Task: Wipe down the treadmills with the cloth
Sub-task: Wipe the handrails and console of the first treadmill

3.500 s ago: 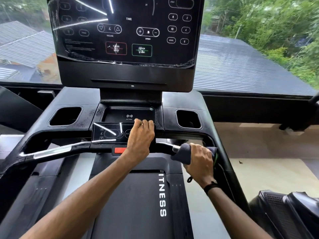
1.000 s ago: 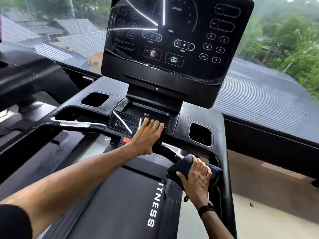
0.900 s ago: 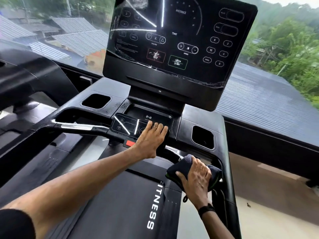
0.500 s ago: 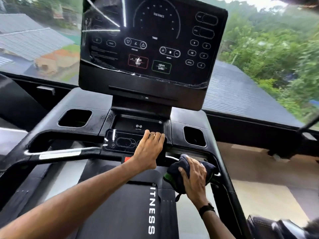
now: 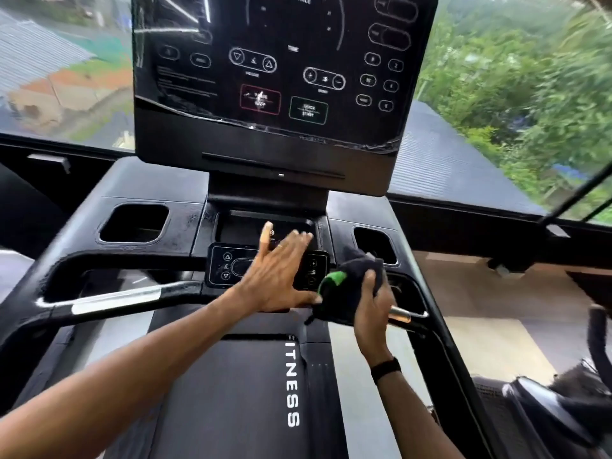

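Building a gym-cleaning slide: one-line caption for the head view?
Right hand grips dark cloth by the treadmill handlebar; left hand spread over the control pad.

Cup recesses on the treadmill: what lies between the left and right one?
Head view: the centre tray and small control panel, with the left hand spread over them.

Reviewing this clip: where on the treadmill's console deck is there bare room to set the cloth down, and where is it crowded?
Bare: the flat deck between the left cup pocket and the screen, and the strip behind the right cup pocket. Crowded: the small control panel, where the left hand is spread, beside the right hand gripping the cloth.
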